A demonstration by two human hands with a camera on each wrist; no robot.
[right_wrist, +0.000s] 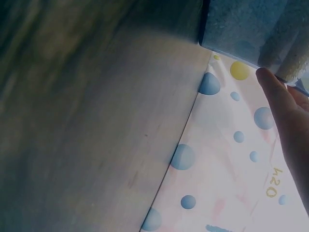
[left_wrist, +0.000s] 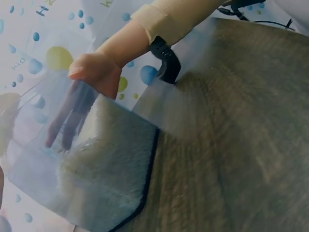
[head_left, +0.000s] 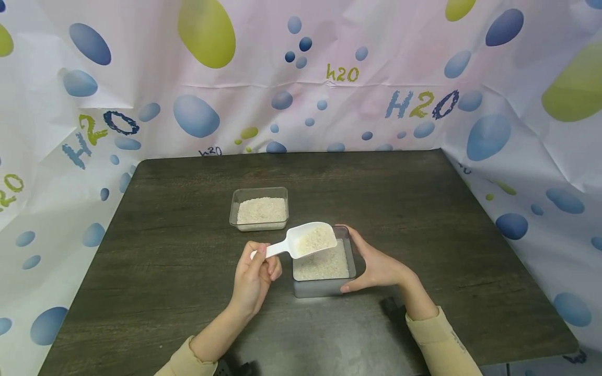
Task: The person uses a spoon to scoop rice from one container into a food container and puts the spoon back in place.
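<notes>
In the head view my left hand (head_left: pixel 254 279) grips the handle of a white scoop (head_left: pixel 292 241). Rice (head_left: pixel 315 240) lies in the scoop's bowl, which is held over a deep clear plastic container (head_left: pixel 319 290). More white rice (head_left: pixel 322 267) fills much of that container. My right hand (head_left: pixel 382 269) holds the container at its right side, thumb in front and fingers at the back. The left wrist view shows the container's clear wall (left_wrist: pixel 36 164) with this hand (left_wrist: pixel 99 72) behind it. Part of the container (right_wrist: pixel 231 29) appears in the right wrist view.
A shallower clear tray (head_left: pixel 233 208) with rice (head_left: pixel 262 210) stands behind and left of the deep container. Both are on a dark wood-grain table (head_left: pixel 164 250). A white sheet (head_left: pixel 263 120) with blue and green spots hangs along the table's back and sides.
</notes>
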